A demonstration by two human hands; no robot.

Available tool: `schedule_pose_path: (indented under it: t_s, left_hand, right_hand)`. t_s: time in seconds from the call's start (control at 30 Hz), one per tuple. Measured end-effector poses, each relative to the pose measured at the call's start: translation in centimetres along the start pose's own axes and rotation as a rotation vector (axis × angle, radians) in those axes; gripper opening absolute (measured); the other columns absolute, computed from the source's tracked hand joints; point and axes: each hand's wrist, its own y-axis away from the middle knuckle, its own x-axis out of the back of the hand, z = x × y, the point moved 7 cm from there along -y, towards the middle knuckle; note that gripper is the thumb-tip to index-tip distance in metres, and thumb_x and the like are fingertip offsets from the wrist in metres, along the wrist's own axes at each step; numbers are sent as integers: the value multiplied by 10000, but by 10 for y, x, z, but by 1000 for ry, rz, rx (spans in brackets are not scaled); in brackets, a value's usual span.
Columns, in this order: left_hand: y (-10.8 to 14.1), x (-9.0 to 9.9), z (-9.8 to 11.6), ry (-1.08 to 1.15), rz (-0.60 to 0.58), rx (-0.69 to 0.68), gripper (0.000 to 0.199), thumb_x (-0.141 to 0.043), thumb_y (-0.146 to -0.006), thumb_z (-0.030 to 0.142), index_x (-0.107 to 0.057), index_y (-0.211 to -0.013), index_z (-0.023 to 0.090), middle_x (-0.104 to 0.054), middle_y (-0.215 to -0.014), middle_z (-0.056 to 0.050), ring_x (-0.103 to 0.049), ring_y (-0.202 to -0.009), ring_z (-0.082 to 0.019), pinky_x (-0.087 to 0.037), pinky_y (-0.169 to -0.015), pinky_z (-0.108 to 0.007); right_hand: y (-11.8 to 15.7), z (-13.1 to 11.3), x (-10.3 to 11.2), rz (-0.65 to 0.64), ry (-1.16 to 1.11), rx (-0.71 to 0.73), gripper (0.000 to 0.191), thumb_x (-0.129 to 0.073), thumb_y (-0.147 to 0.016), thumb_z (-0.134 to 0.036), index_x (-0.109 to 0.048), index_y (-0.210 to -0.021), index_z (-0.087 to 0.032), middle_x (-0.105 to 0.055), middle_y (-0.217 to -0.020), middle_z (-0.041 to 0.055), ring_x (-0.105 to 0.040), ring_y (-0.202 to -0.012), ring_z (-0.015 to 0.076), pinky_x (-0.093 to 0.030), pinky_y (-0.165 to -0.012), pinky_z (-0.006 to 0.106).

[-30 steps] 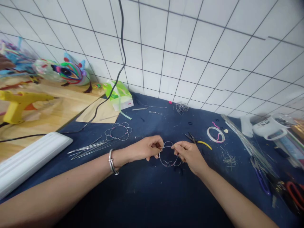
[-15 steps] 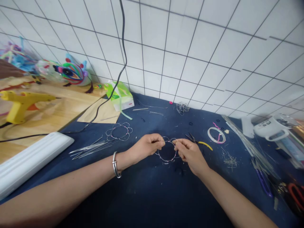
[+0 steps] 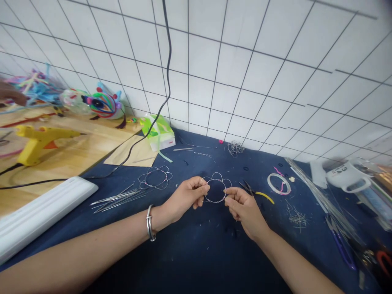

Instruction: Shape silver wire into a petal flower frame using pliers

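Note:
Between my two hands is a flower-shaped wire ring (image 3: 216, 201), a round hoop with thin petal loops and small pink spots along it. My left hand (image 3: 190, 195) pinches its left side between thumb and fingers. On the right edge, the fingertips of my right hand (image 3: 245, 209) are closed on the wire. A similar wire flower (image 3: 155, 187) lies on the dark blue cloth to the left, beside several straight wire lengths (image 3: 121, 197). Just past my right hand are pliers (image 3: 263, 197) with a yellow handle showing.
Wire clippings (image 3: 297, 218), a white coil (image 3: 271, 188), long wires (image 3: 309, 183) and purple-handled cutters (image 3: 343, 251) lie right. A tangled wire bundle (image 3: 235, 149) sits near the wall. Left are a yellow glue gun (image 3: 36, 141), a white bar (image 3: 52, 214), a black cable (image 3: 168, 69) and another person's hand (image 3: 12, 94).
My left hand has shifted down the ring's left side and my right hand lower on its right, so the upper petals show. Another person's hand shows at the far left. The view has tilted up slightly.

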Motion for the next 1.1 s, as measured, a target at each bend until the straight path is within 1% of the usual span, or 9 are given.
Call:
schedule_pose_path:
  t_s: [0.17, 0.3, 0.47, 0.57, 0.67, 0.8, 0.93, 1.03, 1.1]
  left_hand:
    - [0, 1, -1, 16, -2, 16, 212, -545, -782, 389, -495, -777, 183, -487, -512, 45, -457, -443, -73, -344, -415, -184]
    - [0, 1, -2, 8, -7, 19, 212, -548, -781, 388, -491, -775, 183, -496, -513, 40, -469, -443, -78, -352, -414, -186]
    - [-1, -1, -2, -26, -26, 16, 222, -557, -773, 392, -497, -787, 178, -503, -513, 32, -490, -452, -88, -366, -409, -188]
    - [0, -2, -2, -31, -50, 12, 229, -552, -779, 397, -497, -775, 175, -503, -513, 32, -496, -455, -88, -374, -416, -189]
    - [2, -4, 0, -27, -75, 0, 223, -550, -783, 388, -501, -769, 171, -511, -534, 33, -508, -468, -87, -382, -427, -190]
    - [2, -4, 3, -42, -87, -5, 210, -554, -786, 370, -512, -768, 165, -521, -560, 32, -523, -489, -85, -382, -440, -188]
    - [1, -4, 3, -45, -112, 0, 213, -549, -791, 370, -516, -758, 162, -522, -558, 30, -524, -495, -85, -378, -444, -188]
    - [1, -4, 1, -43, -110, 0, 213, -554, -788, 369, -514, -756, 163, -515, -542, 34, -508, -476, -80, -373, -437, -187]
    - [0, -2, -1, -28, -84, -4, 208, -550, -792, 367, -510, -765, 164, -517, -545, 34, -505, -471, -79, -375, -437, -187]
  right_hand:
    - [0, 0, 0, -4, -3, 19, 251, -562, -773, -272, -513, -1011, -210, -479, -699, -37, -313, -441, 28, -213, -372, 166]
    - [0, -4, -3, -26, 9, 41, 286, -568, -777, -274, -499, -1049, -220, -476, -696, -40, -317, -442, 29, -223, -383, 173]
    - [0, -6, -4, -19, 57, 77, 345, -589, -769, -293, -494, -1096, -235, -452, -648, -52, -335, -462, 40, -240, -406, 181]
    - [-1, -6, -3, -6, 69, 92, 304, -583, -773, -311, -526, -1059, -225, -452, -656, -48, -329, -458, 36, -229, -408, 186]
    - [-3, -4, 0, 4, 55, 72, 238, -546, -795, -338, -556, -989, -201, -467, -680, -35, -309, -443, 29, -204, -401, 190]
    - [-4, -1, 2, 16, 33, 38, 222, -539, -797, -352, -559, -939, -182, -476, -682, -27, -304, -445, 31, -185, -399, 192]
    - [-5, -2, 5, 47, 32, 35, 218, -549, -789, -356, -567, -910, -176, -454, -657, -35, -299, -453, 33, -188, -403, 191]
    - [-5, -2, 5, 55, 20, 34, 229, -546, -790, -361, -555, -939, -188, -460, -669, -35, -306, -453, 35, -194, -400, 187]
    - [-5, -2, 8, 90, -2, 45, 249, -549, -786, -366, -531, -975, -206, -472, -688, -37, -314, -448, 35, -197, -391, 183]
